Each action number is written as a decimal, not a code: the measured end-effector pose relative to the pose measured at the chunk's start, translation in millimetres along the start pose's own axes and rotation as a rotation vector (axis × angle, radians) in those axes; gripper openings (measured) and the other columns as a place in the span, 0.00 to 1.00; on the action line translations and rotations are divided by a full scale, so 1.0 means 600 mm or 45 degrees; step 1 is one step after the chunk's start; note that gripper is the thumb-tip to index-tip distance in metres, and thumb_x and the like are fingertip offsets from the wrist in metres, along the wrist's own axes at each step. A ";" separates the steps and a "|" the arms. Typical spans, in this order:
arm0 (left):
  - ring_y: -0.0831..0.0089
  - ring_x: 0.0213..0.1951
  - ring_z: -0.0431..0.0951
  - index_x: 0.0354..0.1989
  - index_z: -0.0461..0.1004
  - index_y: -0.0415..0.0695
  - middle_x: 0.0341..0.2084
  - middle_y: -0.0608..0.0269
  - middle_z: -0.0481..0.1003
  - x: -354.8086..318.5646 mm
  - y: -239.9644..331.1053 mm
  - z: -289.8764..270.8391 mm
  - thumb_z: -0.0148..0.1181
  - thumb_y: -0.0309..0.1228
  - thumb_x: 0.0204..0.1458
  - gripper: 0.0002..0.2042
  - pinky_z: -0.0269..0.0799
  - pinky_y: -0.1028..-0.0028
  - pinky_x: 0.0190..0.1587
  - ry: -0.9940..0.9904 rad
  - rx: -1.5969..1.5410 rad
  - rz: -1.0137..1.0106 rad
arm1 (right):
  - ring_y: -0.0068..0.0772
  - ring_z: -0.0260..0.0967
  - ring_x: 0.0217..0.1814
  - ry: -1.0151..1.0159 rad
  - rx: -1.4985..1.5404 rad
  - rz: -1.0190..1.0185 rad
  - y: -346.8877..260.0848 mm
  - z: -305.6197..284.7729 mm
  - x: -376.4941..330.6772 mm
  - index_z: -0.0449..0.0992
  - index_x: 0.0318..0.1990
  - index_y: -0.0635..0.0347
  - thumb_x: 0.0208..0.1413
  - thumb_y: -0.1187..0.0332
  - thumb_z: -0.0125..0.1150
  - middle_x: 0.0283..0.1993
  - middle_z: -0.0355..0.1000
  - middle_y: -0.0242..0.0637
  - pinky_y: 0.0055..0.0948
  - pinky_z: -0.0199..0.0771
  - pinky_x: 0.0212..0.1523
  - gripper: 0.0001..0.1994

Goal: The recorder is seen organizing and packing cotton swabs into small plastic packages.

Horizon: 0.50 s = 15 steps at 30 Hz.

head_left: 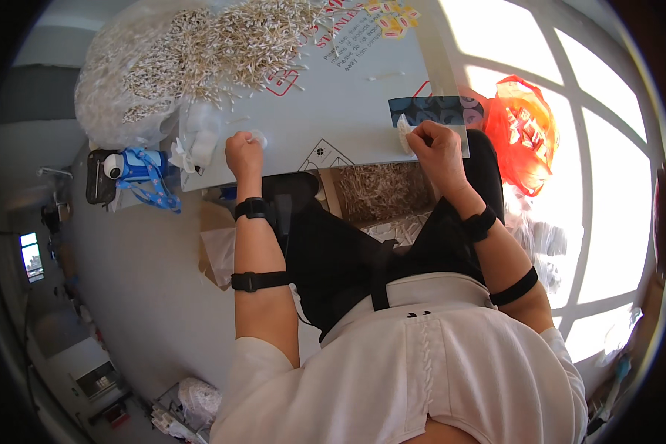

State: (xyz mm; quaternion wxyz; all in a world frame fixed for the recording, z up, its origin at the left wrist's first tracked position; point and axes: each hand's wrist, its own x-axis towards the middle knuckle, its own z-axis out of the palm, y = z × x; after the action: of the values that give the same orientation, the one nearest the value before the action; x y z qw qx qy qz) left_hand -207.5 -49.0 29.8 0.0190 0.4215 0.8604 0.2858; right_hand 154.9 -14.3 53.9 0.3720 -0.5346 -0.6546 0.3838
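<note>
My left hand (244, 154) is closed over the near side of the table, its fingers round a small clear plastic container (258, 138) that is partly hidden. In my right hand (438, 152) a small bundle of cotton swabs (404, 134) is pinched between thumb and fingers, near the table's right corner. A dark blue printed sheet (429, 111) lies just beyond that hand. The far part of the table (348, 111) bears a large heap of loose cotton swabs (237, 48), with a few strays nearer to me.
A clear plastic bag (100, 111) bulges at the far left. Near it are clear plastic containers (201, 137) and a blue bottle with a strap (142, 166). Yellow labels (392, 18) lie far right. Below the table edge sits a swab-filled box (385, 194); a red bag (529, 140) stands right.
</note>
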 end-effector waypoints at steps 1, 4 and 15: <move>0.50 0.33 0.77 0.30 0.78 0.39 0.28 0.48 0.78 -0.004 0.003 0.004 0.56 0.25 0.44 0.06 0.73 0.61 0.37 -0.082 0.101 0.068 | 0.41 0.68 0.22 -0.006 -0.001 0.006 0.002 0.000 -0.001 0.72 0.23 0.66 0.46 0.70 0.59 0.21 0.69 0.44 0.34 0.66 0.26 0.08; 0.46 0.35 0.77 0.28 0.76 0.37 0.29 0.45 0.77 -0.003 0.010 0.012 0.55 0.24 0.44 0.05 0.73 0.58 0.38 -0.121 0.349 0.207 | 0.42 0.69 0.23 0.003 -0.034 0.001 0.005 -0.001 -0.001 0.72 0.23 0.66 0.46 0.70 0.59 0.22 0.69 0.44 0.34 0.67 0.27 0.08; 0.44 0.32 0.76 0.26 0.72 0.36 0.26 0.45 0.76 -0.026 0.068 -0.017 0.55 0.22 0.45 0.03 0.72 0.55 0.35 0.097 0.406 0.331 | 0.42 0.69 0.24 0.047 -0.005 0.020 0.003 -0.003 -0.003 0.73 0.23 0.65 0.45 0.70 0.60 0.22 0.70 0.44 0.35 0.68 0.27 0.07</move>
State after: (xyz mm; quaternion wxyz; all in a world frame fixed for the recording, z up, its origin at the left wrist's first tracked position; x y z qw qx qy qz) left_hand -171.0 -45.4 55.7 -0.1177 0.5154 0.8333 0.1617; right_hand 157.4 -15.6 52.7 0.3800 -0.5474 -0.6443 0.3753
